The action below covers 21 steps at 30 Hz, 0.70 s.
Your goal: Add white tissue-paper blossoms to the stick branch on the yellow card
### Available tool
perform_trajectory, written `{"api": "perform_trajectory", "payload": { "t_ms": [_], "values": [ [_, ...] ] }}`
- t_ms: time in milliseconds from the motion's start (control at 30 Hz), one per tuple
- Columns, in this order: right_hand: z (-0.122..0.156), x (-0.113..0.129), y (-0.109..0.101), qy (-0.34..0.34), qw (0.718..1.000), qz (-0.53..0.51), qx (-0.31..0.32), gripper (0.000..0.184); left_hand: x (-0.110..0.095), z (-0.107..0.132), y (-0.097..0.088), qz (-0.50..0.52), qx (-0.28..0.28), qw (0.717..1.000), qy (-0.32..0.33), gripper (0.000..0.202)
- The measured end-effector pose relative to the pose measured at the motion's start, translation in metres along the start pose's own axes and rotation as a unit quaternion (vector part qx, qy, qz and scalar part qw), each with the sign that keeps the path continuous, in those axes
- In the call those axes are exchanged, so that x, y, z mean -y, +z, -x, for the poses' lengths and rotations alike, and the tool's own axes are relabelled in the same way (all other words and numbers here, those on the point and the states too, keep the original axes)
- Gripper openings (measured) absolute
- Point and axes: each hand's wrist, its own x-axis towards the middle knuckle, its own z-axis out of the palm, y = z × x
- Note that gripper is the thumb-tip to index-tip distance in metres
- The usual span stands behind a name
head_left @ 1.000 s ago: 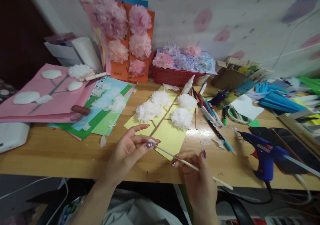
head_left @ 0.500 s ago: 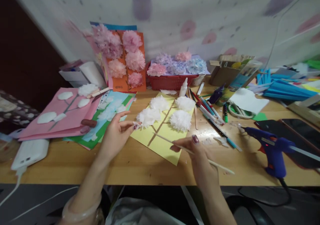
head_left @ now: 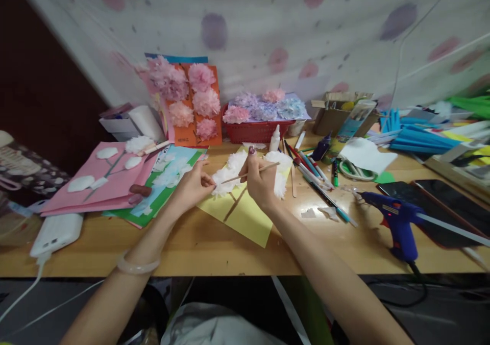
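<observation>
A yellow sheet of paper [head_left: 250,221] lies on the table with a brown branch drawn on it and fluffy white tissue-paper flowers [head_left: 234,164] on its upper part. My left hand [head_left: 194,186] is at the sheet's left edge, thumb and fingertips pinched at the rim of the left flowers. Between the fingers of my right hand [head_left: 261,181] is a thin wooden stick [head_left: 271,166], held over the sheet; its tip points left, close to my left fingertips. My right hand partly hides the flowers behind it.
A blue glue gun [head_left: 398,220] with its light on lies at right beside dark phones [head_left: 455,202]. Markers [head_left: 314,169] and a white glue bottle [head_left: 274,138] are behind the sheet. Pink paper [head_left: 115,181] and a white power bank [head_left: 57,232] are at left.
My right hand has moved up and left over the flowers, bringing the stick's tip close to my left fingertips. My left hand stays at the left flowers. The view has shifted slightly.
</observation>
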Motion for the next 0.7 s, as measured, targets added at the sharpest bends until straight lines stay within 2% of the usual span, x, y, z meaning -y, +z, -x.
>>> {"api": "perform_trajectory", "payload": {
  "t_ms": [100, 233, 467, 700],
  "values": [
    [0.005, -0.013, 0.006, -0.022, 0.999, 0.014, 0.021, 0.067, 0.001, -0.002, 0.0, -0.007, 0.008, 1.0, 0.01, 0.063],
    [0.008, -0.018, 0.006, -0.035, 0.997, 0.046, 0.045, 0.065, 0.003, -0.006, 0.001, -0.017, 0.032, 0.999, 0.021, 0.068],
    [0.008, -0.019, 0.007, -0.054, 0.995, 0.071, 0.038, 0.067, 0.004, -0.012, -0.001, -0.113, 0.057, 0.991, 0.044, 0.068],
    [0.008, -0.022, 0.009, -0.05, 0.992, 0.101, 0.056, 0.065, 0.011, -0.016, 0.001, -0.095, 0.049, 0.991, 0.084, 0.063]
  ]
}}
